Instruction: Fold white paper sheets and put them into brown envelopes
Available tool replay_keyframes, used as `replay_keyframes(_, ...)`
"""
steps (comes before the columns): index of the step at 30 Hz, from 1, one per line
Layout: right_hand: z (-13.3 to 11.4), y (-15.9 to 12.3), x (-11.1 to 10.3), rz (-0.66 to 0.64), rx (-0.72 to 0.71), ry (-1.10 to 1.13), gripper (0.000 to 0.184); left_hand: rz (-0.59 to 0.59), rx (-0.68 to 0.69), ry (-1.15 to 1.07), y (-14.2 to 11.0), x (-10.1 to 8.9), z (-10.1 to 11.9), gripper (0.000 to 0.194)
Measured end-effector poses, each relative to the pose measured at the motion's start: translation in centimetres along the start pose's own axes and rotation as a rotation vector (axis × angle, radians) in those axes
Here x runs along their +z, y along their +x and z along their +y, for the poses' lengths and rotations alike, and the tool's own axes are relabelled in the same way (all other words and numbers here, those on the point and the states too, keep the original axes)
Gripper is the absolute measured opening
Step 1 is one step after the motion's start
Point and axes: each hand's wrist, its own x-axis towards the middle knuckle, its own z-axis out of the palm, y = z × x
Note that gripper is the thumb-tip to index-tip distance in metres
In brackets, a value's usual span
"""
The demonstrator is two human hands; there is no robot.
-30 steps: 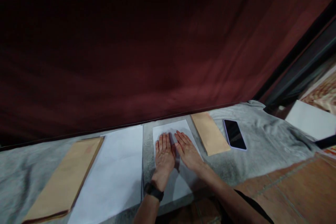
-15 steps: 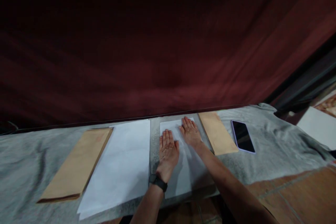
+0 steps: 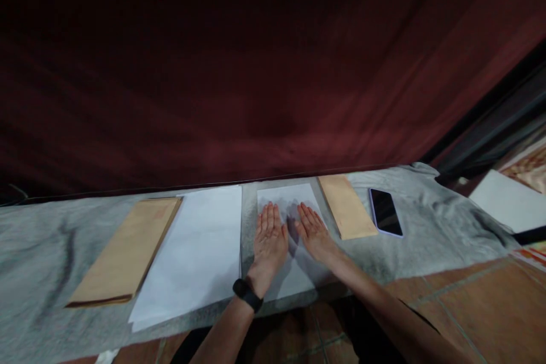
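Note:
A white sheet of paper lies lengthwise in front of me on the grey cloth. My left hand rests flat on its left side, fingers together and stretched forward, a black band on the wrist. On the right side of the same sheet, my right hand lies flat with its fingers extended. Neither hand grips anything. Left of my left hand is a stack of larger white paper. A single-looking brown envelope lies just right of the sheet.
At the far left lies a pile of brown envelopes. A phone with a purple edge sits right of the single envelope. The grey cloth covers the surface, with a dark red curtain behind and floor tiles in front.
My right hand has slid back toward me from near the sheet's far edge. My left hand stays flat on the paper. The whole view has shifted slightly.

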Motion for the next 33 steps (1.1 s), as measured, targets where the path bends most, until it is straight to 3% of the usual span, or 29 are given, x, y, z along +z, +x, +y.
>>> replay_keyframes(4,-1.1,-4.5,-1.1,-0.063,-0.083,-0.013,0.053,-0.091,0.18,-0.022,-3.2,0.0,2.0,0.059)
replay_keyframes(7,-0.4,-5.8,-1.8,-0.067,-0.145,-0.047,0.053,-0.103,0.212,0.008,-4.5,-0.3,1.8,0.058)
replay_keyframes(19,3.3,-8.2,-4.4,-0.093,-0.198,-0.051,0.06,-0.096,0.069,0.1,-5.9,-1.6,-2.5,0.059)
replay_keyframes(24,4.1,-9.1,-5.5,-0.112,-0.189,-0.054,0.06,-0.1,0.027,0.13,-5.8,-2.4,-2.8,0.057)
replay_keyframes(26,4.1,-9.5,-5.8,-0.114,-0.211,-0.053,0.061,-0.12,0.098,0.1,-6.0,-3.5,-2.2,0.057)
replay_keyframes(30,3.8,-9.8,-6.3,-0.194,-0.338,-0.016,0.07,-0.327,0.453,-0.047,-6.8,-5.9,-0.4,0.066)
replay_keyframes(33,3.8,-9.5,-7.0,-0.266,-0.368,0.013,0.076,-0.4,0.471,-0.058,-7.2,-6.7,0.5,0.068)
